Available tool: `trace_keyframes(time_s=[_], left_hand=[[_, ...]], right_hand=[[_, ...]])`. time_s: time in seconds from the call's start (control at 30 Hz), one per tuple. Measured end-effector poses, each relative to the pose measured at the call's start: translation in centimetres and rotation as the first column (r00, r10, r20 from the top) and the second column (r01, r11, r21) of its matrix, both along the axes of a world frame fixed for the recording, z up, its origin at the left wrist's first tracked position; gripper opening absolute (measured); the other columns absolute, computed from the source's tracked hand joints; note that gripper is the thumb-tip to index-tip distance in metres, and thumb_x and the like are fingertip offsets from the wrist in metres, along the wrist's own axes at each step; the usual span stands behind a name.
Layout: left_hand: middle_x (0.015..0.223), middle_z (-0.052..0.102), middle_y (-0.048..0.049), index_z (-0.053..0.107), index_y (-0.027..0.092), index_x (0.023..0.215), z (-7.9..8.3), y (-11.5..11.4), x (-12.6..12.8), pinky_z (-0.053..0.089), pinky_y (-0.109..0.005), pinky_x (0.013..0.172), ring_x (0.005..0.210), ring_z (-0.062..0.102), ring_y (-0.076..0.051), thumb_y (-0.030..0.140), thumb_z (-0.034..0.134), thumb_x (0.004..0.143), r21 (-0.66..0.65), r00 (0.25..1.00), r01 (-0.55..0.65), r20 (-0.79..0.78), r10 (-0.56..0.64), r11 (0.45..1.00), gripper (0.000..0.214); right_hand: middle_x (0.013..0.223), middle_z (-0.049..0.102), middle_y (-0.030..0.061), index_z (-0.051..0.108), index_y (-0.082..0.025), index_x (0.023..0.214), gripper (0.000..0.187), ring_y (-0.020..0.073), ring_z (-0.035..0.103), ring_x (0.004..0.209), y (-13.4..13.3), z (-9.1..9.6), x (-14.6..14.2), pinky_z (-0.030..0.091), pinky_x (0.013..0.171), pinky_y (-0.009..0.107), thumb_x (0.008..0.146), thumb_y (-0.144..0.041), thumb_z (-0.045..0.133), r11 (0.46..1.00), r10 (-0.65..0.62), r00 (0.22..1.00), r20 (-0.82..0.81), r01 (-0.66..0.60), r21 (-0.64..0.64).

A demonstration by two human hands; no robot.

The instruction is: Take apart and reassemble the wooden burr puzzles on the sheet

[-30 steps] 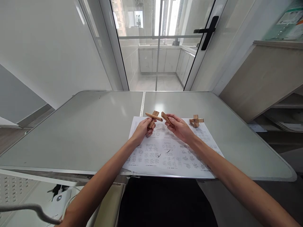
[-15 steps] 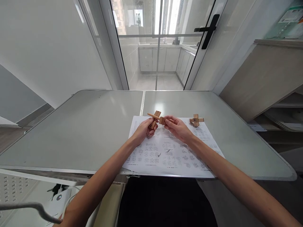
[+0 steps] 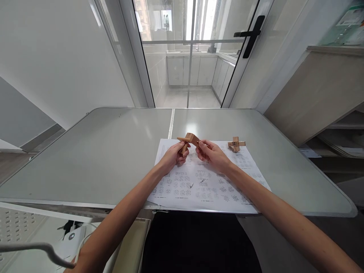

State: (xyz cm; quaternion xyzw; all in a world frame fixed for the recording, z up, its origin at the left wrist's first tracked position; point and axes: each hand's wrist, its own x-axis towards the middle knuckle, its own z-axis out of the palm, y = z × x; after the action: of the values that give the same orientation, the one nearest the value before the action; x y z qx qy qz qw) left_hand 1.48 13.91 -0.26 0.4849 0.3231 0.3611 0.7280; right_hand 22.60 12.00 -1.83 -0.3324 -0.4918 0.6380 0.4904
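My left hand [image 3: 174, 156] is closed around some wooden puzzle pieces [image 3: 184, 148], partly covered by the fingers. A thin light piece juts out to the left above its fingertips. My right hand [image 3: 212, 153] pinches the near end of a brown wooden block [image 3: 193, 139], whose other end meets the pieces in my left hand. How the pieces fit together is too small to make out. Right of my hands, a cross-shaped wooden puzzle [image 3: 236, 144] with a dark mark on it rests at the paper's far edge. Printed sheets [image 3: 196, 189] with rows of small diagrams lie under both hands.
The grey-white table [image 3: 93, 159] has a seam across its middle. A glass door [image 3: 187, 72] with a black handle [image 3: 253, 36] stands beyond it. To the right is a wooden shelf [image 3: 321, 79]; at lower left, a white power strip [image 3: 72, 239] and a grey cable [image 3: 34, 247].
The block in my right hand has turned and shifted over the pieces in my left hand. My right fingers have moved slightly right and curled in more. The cross-shaped puzzle has stayed put.
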Motion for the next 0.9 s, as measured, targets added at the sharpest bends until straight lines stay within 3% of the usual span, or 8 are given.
trace_keyframes(time_s=[0.23, 0.43, 0.73, 0.9], left_hand=[[0.071, 0.048, 0.0042, 0.06, 0.019, 0.1, -0.16, -0.23, 0.09, 0.037, -0.02, 0.047, 0.049, 0.034, -0.007, 0.054, 0.052, 0.106, 0.069, 0.994, 0.006, -0.111, 0.002, 0.998, 0.036], [0.073, 0.046, 0.004, 0.048, 0.021, 0.087, -0.29, -0.43, 0.3, 0.034, -0.02, 0.047, 0.049, 0.033, -0.006, 0.052, 0.047, 0.109, 0.173, 0.988, -0.025, -0.148, 0.051, 0.985, 0.038], [0.074, 0.047, 0.0044, 0.049, 0.02, 0.09, -0.18, -0.58, 0.52, 0.032, -0.018, 0.046, 0.049, 0.033, -0.005, 0.049, 0.051, 0.109, 0.187, 0.987, -0.057, -0.136, 0.084, 0.981, 0.035], [0.071, 0.045, 0.0048, 0.052, 0.02, 0.091, 0.08, -0.55, 0.24, 0.033, -0.018, 0.046, 0.048, 0.031, -0.006, 0.048, 0.048, 0.11, 0.122, 0.994, -0.027, -0.102, 0.04, 0.992, 0.034]], right_hand=[[0.081, 0.067, -0.0004, 0.067, -0.021, 0.095, 0.046, 0.0094, 0.053, 0.058, -0.25, 0.36, 0.01, 0.04, 0.053, 0.026, 0.09, -0.065, 0.077, 0.999, 0.014, 0.998, 0.066, -0.017, 0.04], [0.081, 0.067, -0.0008, 0.065, -0.021, 0.095, 0.045, 0.01, 0.054, 0.058, -0.19, 0.21, 0.12, 0.041, 0.054, 0.026, 0.092, -0.065, 0.076, 0.998, 0.01, 0.995, 0.094, -0.016, 0.061], [0.081, 0.067, -0.0006, 0.066, -0.021, 0.097, 0.042, 0.0097, 0.055, 0.059, -0.1, -0.26, 0.14, 0.042, 0.056, 0.026, 0.095, -0.062, 0.074, 0.996, -0.018, 0.991, 0.135, 0.006, 0.09], [0.08, 0.066, -0.0007, 0.064, -0.021, 0.094, 0.043, 0.01, 0.054, 0.058, -0.16, -0.13, 0.04, 0.042, 0.055, 0.027, 0.095, -0.063, 0.073, 0.996, -0.004, 0.992, 0.129, -0.008, 0.094]])
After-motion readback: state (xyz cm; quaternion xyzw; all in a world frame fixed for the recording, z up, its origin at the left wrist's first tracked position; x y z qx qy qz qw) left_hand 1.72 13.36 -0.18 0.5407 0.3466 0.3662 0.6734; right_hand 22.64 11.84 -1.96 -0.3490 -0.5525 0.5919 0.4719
